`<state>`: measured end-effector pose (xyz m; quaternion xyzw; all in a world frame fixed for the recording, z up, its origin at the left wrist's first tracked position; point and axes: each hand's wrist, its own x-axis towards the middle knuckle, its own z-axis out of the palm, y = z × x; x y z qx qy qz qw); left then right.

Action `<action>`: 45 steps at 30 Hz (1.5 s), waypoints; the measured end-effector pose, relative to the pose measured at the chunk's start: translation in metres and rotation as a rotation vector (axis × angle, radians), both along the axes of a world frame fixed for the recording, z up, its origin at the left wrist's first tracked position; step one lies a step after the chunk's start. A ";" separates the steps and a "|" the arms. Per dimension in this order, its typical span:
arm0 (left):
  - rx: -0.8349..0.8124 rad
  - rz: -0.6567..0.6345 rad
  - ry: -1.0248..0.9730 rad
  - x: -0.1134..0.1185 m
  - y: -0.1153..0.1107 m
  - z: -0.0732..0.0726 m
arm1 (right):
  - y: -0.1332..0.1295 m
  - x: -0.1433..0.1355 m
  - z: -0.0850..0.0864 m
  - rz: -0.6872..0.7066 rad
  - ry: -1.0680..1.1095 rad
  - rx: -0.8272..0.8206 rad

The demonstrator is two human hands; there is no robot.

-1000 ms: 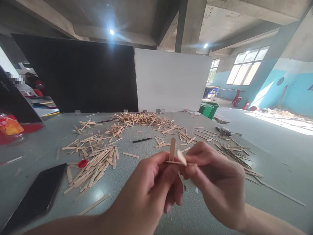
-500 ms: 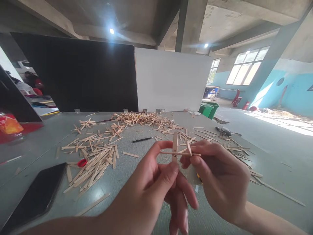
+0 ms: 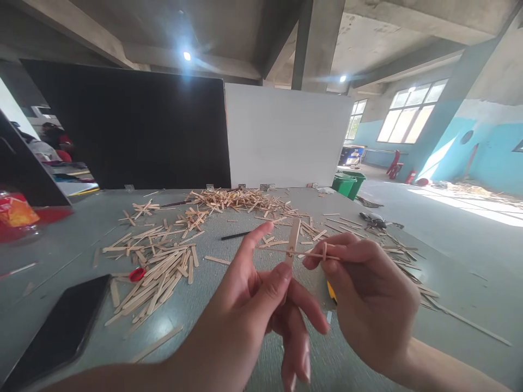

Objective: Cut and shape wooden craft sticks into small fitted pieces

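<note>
A small assembly of wooden sticks (image 3: 294,235) is held up between my hands, above the grey table. My left hand (image 3: 261,305) pinches the lower end of its upright stick between thumb and fingers, with the index finger raised away from it. A thin crosswise stick passes the upright one near its lower part. My right hand (image 3: 368,288) grips the right end of that crosswise stick between thumb and index finger, where a short piece stands across it. The fingertips partly hide the joints.
Loose wooden sticks (image 3: 163,277) lie in piles at left and back. A phone (image 3: 61,321), a red ring (image 3: 137,274), a black pen (image 3: 235,236) and a yellow object (image 3: 331,293) rest on the table (image 3: 212,348). Upright panels (image 3: 286,136) stand behind.
My left index finger has lifted off the crosswise stick and points up. The assembly has turned slightly, and the short piece at my right fingertips now stands more upright.
</note>
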<state>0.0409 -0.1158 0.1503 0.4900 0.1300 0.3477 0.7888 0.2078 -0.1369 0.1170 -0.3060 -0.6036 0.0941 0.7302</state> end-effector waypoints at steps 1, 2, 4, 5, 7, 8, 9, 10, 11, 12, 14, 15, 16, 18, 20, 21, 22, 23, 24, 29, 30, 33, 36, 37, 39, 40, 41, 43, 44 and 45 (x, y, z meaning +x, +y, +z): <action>0.002 0.000 -0.011 0.001 0.001 -0.001 | -0.001 0.000 0.000 -0.014 -0.015 0.011; 0.008 -0.004 -0.028 0.002 0.002 -0.002 | -0.001 -0.001 0.000 -0.032 -0.044 0.024; 0.018 -0.003 -0.051 0.004 0.005 -0.005 | -0.001 0.000 0.000 -0.077 -0.126 0.039; 0.020 0.003 -0.052 0.004 0.006 -0.006 | -0.001 0.001 0.000 -0.094 -0.161 0.035; 0.025 0.024 -0.038 0.004 0.008 -0.007 | 0.001 0.004 0.001 -0.091 -0.171 -0.001; 0.028 0.036 -0.024 0.003 0.009 -0.006 | 0.002 0.005 0.001 -0.071 -0.145 -0.032; 0.028 0.046 -0.005 0.002 0.009 -0.005 | 0.003 0.007 0.001 -0.046 -0.111 -0.059; 0.026 0.052 0.020 0.000 0.009 -0.003 | 0.004 0.007 0.001 -0.021 -0.082 -0.085; 0.020 0.054 0.045 -0.001 0.009 -0.001 | 0.005 0.008 0.002 -0.001 -0.063 -0.101; 0.013 0.056 0.069 -0.003 0.008 0.001 | 0.006 0.008 0.002 0.013 -0.052 -0.117; 0.000 0.058 0.102 -0.005 0.008 0.005 | 0.006 0.007 0.002 0.015 -0.041 -0.136; -0.003 0.060 0.110 -0.006 0.008 0.006 | 0.006 0.006 0.003 0.000 -0.039 -0.132; -0.001 0.061 0.115 -0.006 0.008 0.007 | 0.006 0.005 0.004 -0.024 -0.041 -0.124; 0.012 0.063 0.125 -0.007 0.008 0.008 | 0.005 0.004 0.006 -0.074 -0.044 -0.107; 0.034 0.066 0.135 -0.007 0.008 0.008 | 0.005 0.004 0.008 -0.079 -0.032 -0.134; 0.047 0.070 0.140 -0.006 0.008 0.008 | 0.006 0.005 0.009 -0.059 -0.025 -0.166; 0.058 0.074 0.149 -0.006 0.009 0.008 | 0.006 0.005 0.010 -0.036 -0.018 -0.195; 0.068 0.077 0.159 -0.006 0.009 0.008 | 0.006 0.006 0.011 -0.016 -0.014 -0.212; 0.075 0.081 0.168 -0.006 0.009 0.007 | 0.007 0.006 0.011 -0.001 -0.013 -0.221; 0.077 0.073 0.203 -0.004 0.008 0.003 | 0.012 0.009 0.006 -0.091 0.022 -0.156; 0.079 0.067 0.212 -0.004 0.007 0.002 | 0.012 0.010 0.006 -0.094 0.021 -0.146; 0.103 0.076 0.232 -0.003 0.007 -0.001 | 0.013 0.012 0.005 -0.017 -0.021 -0.163; 0.141 0.141 0.219 -0.001 0.007 -0.002 | 0.011 0.012 0.004 0.043 -0.054 -0.186; 0.149 0.162 0.215 -0.001 0.007 -0.002 | 0.010 0.012 0.004 0.046 -0.052 -0.187; 0.150 0.190 0.218 0.000 0.007 -0.002 | 0.009 0.012 0.004 0.039 -0.046 -0.201; 0.144 0.197 0.224 0.000 0.007 -0.002 | 0.009 0.012 0.004 0.035 -0.044 -0.210; 0.138 0.202 0.230 0.001 0.007 -0.002 | 0.009 0.013 0.004 0.032 -0.045 -0.218; 0.130 0.214 0.220 0.002 0.009 -0.003 | 0.009 0.013 0.005 0.025 -0.055 -0.227; 0.126 0.217 0.208 0.002 0.011 -0.004 | 0.009 0.013 0.006 0.025 -0.059 -0.225; 0.121 0.220 0.192 0.003 0.013 -0.006 | 0.009 0.013 0.007 0.028 -0.063 -0.218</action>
